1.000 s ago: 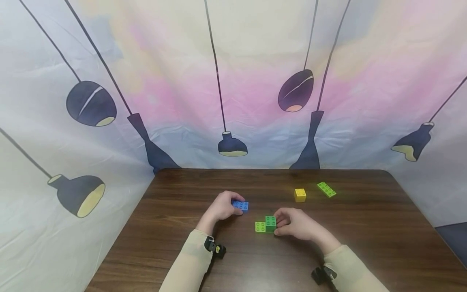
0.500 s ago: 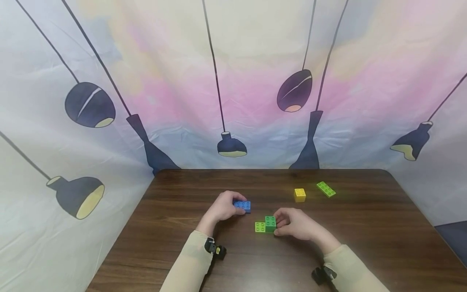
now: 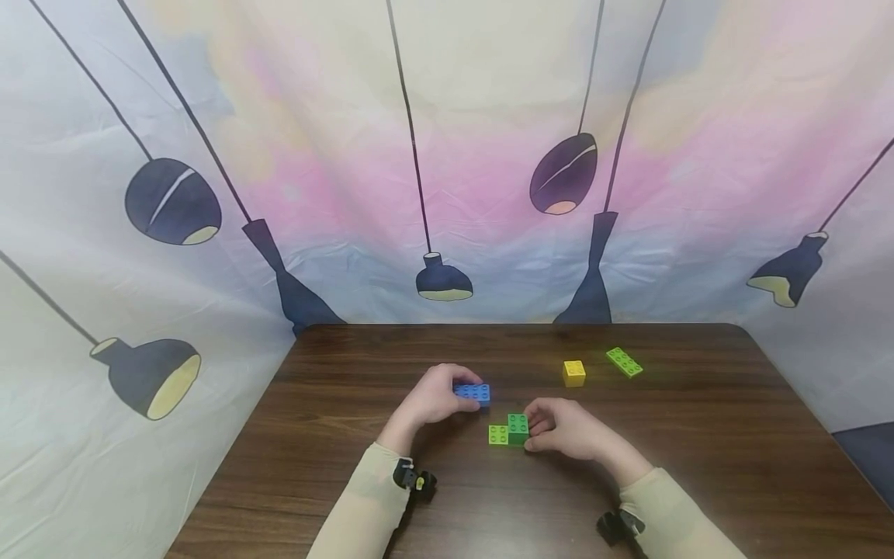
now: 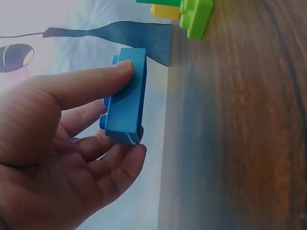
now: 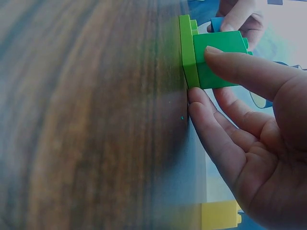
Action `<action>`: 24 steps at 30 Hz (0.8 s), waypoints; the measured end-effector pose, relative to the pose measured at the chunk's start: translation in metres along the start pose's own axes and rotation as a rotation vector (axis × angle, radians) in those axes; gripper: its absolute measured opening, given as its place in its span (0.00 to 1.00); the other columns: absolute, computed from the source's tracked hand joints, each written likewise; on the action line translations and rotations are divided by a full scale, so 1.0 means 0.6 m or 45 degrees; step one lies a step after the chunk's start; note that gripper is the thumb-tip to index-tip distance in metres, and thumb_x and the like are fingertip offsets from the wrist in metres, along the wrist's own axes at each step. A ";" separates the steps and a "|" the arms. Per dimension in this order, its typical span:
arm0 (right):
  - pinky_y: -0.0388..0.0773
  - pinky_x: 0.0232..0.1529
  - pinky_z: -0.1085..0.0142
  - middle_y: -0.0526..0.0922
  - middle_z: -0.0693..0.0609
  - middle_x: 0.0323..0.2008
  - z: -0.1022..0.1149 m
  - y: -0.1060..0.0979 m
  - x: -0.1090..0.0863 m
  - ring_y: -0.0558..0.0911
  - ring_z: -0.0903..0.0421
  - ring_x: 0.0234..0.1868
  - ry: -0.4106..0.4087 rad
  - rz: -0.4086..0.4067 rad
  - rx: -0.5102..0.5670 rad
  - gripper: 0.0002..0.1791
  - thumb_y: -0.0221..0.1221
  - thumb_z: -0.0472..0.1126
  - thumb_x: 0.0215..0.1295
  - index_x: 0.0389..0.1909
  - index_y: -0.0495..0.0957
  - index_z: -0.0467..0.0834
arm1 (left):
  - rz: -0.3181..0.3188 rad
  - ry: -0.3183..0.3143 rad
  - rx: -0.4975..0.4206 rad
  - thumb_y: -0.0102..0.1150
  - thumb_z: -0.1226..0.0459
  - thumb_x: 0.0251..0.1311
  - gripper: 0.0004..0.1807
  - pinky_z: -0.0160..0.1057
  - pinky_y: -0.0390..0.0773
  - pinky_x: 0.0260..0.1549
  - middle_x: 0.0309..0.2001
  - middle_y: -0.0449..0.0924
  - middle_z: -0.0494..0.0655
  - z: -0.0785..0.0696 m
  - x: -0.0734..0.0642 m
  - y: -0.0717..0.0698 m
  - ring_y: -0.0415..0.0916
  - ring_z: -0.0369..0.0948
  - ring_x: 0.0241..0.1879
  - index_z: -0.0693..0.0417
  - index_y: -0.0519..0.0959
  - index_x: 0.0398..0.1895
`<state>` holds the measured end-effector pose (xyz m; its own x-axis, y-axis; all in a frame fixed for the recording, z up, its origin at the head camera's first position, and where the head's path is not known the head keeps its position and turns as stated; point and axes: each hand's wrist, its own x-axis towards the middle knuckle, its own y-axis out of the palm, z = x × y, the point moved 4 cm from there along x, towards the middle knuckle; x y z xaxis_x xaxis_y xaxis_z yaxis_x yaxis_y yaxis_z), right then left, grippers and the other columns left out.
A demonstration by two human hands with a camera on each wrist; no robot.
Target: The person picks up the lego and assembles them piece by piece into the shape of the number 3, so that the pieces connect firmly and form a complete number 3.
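My left hand (image 3: 438, 396) pinches a blue eight-stud toy brick (image 4: 125, 103) between thumb and fingers. In the left wrist view the brick hangs beside the tabletop with a gap between them, studs facing the palm side. To its right in the head view, a green four-stud brick (image 5: 225, 42) sits on one end of a lime green plate (image 3: 498, 435), leaving several studs of the plate bare. With thumb and fingertips, my right hand (image 3: 569, 428) grips the green brick from the right, low at the table. The blue brick is just behind and left of this stack.
Farther back on the brown wooden table (image 3: 391, 349) stand a yellow brick (image 3: 574, 374) and, to its right, a second lime green plate (image 3: 625, 362). A curtain printed with hanging lamps (image 3: 503, 233) rises behind the table's far edge.
The left hand has carried the blue brick a little to the right, closer to the green stack. My right hand and the stack have stayed where they were.
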<state>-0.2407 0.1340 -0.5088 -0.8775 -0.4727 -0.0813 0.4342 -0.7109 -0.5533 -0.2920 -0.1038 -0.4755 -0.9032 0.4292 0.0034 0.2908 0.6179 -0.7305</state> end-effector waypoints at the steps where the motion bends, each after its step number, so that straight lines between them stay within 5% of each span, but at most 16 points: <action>1: 0.80 0.42 0.58 0.83 0.54 0.38 0.000 0.000 0.000 0.83 0.56 0.41 0.000 0.000 0.001 0.21 0.74 0.42 0.53 0.45 0.78 0.43 | 0.001 0.006 0.000 0.73 0.58 0.54 0.15 0.45 0.77 0.47 0.45 0.82 0.38 -0.002 -0.001 0.000 0.76 0.40 0.43 0.43 0.85 0.46; 24: 0.81 0.44 0.57 0.83 0.53 0.38 0.005 0.000 -0.002 0.83 0.56 0.42 0.008 0.007 0.004 0.21 0.74 0.42 0.53 0.45 0.78 0.42 | 0.072 0.161 0.000 0.73 0.57 0.55 0.17 0.40 0.78 0.47 0.46 0.81 0.35 -0.048 -0.014 0.007 0.76 0.35 0.44 0.43 0.84 0.48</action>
<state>-0.2388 0.1331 -0.5059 -0.8764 -0.4732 -0.0891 0.4393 -0.7100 -0.5504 -0.2739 -0.0859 -0.4592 -0.8383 0.5431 0.0485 0.3402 0.5905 -0.7318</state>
